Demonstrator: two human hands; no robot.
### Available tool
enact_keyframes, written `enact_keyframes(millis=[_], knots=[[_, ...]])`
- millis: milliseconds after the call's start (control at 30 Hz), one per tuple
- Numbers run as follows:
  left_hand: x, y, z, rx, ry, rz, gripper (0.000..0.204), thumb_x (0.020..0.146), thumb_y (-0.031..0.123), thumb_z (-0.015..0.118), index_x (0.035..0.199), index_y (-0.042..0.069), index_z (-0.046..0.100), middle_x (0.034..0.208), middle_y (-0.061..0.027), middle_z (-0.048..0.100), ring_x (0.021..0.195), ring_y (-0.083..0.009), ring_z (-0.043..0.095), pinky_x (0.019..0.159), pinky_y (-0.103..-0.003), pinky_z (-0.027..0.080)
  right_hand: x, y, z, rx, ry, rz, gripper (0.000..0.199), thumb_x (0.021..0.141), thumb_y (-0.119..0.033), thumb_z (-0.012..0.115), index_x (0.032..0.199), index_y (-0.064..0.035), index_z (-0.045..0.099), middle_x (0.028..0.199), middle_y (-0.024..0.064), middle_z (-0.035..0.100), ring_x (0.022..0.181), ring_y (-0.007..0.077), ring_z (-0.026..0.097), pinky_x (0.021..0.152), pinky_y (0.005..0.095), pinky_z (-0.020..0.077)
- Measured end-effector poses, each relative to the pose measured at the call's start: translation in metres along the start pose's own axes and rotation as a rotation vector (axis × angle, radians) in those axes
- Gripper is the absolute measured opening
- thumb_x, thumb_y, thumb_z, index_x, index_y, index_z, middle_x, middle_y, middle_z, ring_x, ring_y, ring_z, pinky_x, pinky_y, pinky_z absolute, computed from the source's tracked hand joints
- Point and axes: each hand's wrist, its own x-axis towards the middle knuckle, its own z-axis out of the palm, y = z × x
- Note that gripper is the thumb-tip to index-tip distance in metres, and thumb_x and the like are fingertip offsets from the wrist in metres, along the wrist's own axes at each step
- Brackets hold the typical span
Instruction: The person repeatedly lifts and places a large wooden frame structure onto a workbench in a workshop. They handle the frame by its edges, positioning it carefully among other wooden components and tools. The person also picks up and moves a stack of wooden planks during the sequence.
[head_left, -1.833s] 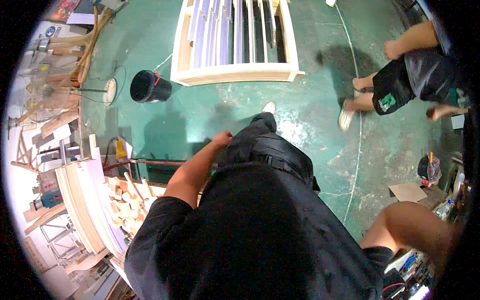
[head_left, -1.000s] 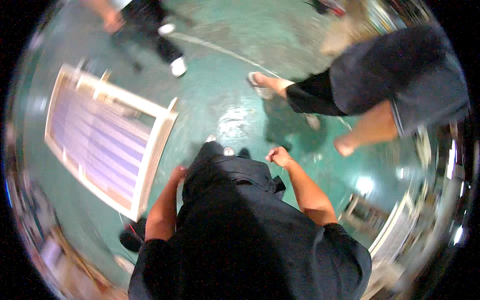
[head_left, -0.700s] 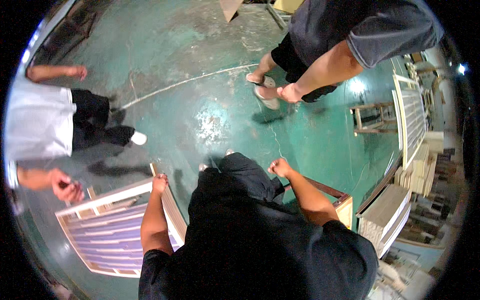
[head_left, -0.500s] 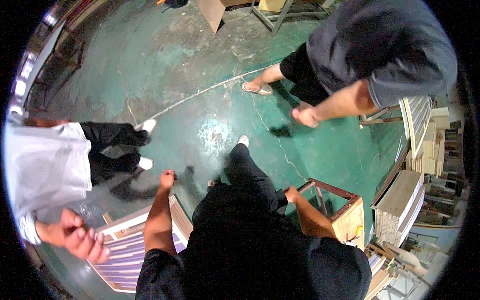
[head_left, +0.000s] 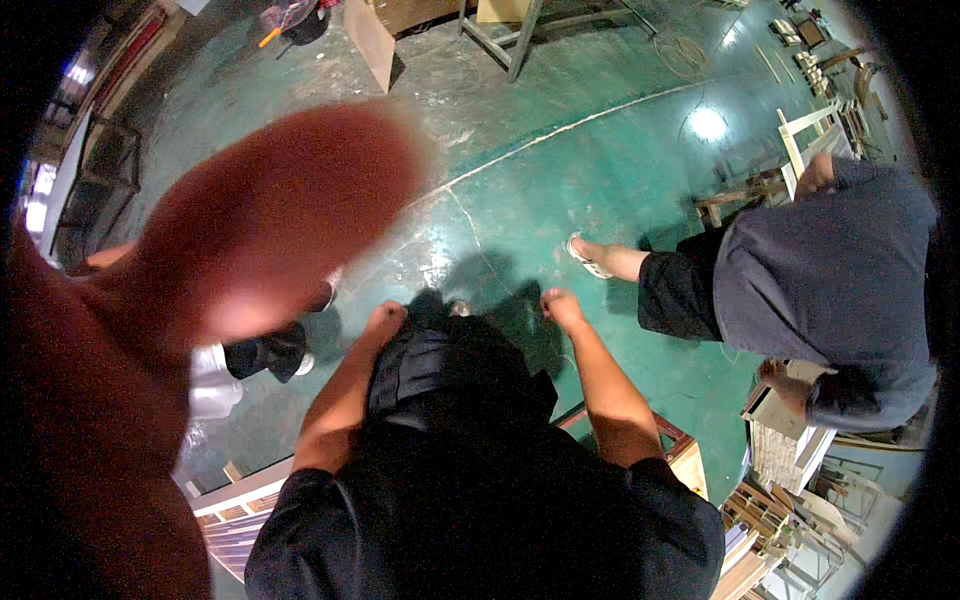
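A green painted floor [head_left: 560, 170] is carrying everything, scuffed pale at centre. A slatted white frame [head_left: 235, 505] is lying at lower left, a wooden box frame [head_left: 680, 455] at lower right, a cardboard sheet [head_left: 368, 40] standing at top.

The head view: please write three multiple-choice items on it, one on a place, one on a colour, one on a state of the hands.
1. Where does the person in the grey shirt stand?
A. on the wearer's right
B. on the wearer's left
C. directly behind the wearer

2. What colour is the floor?
A. red
B. green
C. white

3. How are the wearer's left hand and right hand?
A. both curled into fists, holding nothing
B. both gripping a wooden frame
C. both spread flat on the floor

Answers: 1 A, that person fills the right side of the picture. 2 B, the painted concrete shows green all around. 3 A, both hands hang closed at the sides above the floor, with nothing in them.
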Motion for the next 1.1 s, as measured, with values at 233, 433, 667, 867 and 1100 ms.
enact_keyframes(millis=[233, 433, 667, 867, 1100], knots=[[0.138, 0.067, -0.033, -0.073, -0.127, 0.010, 0.014, 0.091, 0.018, 0.066, 0.088, 0.004, 0.064, 0.076, -0.0060, 0.062, 0.070, -0.0174, 0.059, 0.067, -0.034, 0.049, 0.094, -0.112, -0.064, -0.211, 0.017, -0.219, 0.031, 0.095, -0.030, 0.064, 0.084, -0.0012, 0.069, 0.070, 0.0053, 0.067, 0.063, 0.0135, 0.061, 0.060, 0.0330, 0.0491], [0.259, 0.093, -0.049, 1.092, -0.467, 0.681, 0.023, 0.090, 0.023, 0.064, 0.100, 0.005, 0.073, 0.102, -0.0205, 0.072, 0.097, -0.0412, 0.069, 0.086, -0.051, 0.056, 0.157, -0.088, -0.087, -0.193, 0.068, -0.242, 0.030, 0.093, -0.034, 0.065, 0.087, -0.0052, 0.071, 0.078, 0.0137, 0.070, 0.069, 0.0273, 0.067, 0.064, 0.0452, 0.0525], [0.428, 0.238, -0.015, 0.505, -0.385, 0.054, 0.038, 0.093, 0.034, 0.061, 0.114, 0.004, 0.071, 0.097, -0.0190, 0.076, 0.090, -0.0375, 0.072, 0.082, -0.047, 0.056, 0.140, 0.083, -0.156, -0.527, 0.142, -0.258, 0.012, 0.087, -0.021, 0.064, 0.089, -0.0127, 0.073, 0.076, 0.0079, 0.070, 0.062, 0.0228, 0.067, 0.054, 0.0412, 0.0486], [0.532, 0.420, 0.012, 0.783, -0.366, 0.504, 0.039, 0.091, 0.032, 0.066, 0.112, 0.000, 0.070, 0.094, -0.0193, 0.073, 0.084, -0.0323, 0.070, 0.079, -0.042, 0.055, 0.163, 0.181, -0.144, 0.373, 0.047, 0.498, 0.012, 0.089, -0.017, 0.065, 0.082, -0.0116, 0.074, 0.070, 0.0024, 0.067, 0.059, 0.0202, 0.063, 0.054, 0.0384, 0.0481], [0.571, 0.528, 0.137, 0.465, -0.322, 0.501, 0.028, 0.092, 0.024, 0.065, 0.107, 0.001, 0.067, 0.088, -0.0120, 0.070, 0.075, -0.0213, 0.067, 0.072, -0.038, 0.053, 0.224, 0.146, -0.323, 0.066, 0.103, 0.072, 0.014, 0.085, -0.026, 0.069, 0.086, -0.0130, 0.075, 0.084, 0.0113, 0.074, 0.075, 0.0256, 0.070, 0.069, 0.0360, 0.0562]])
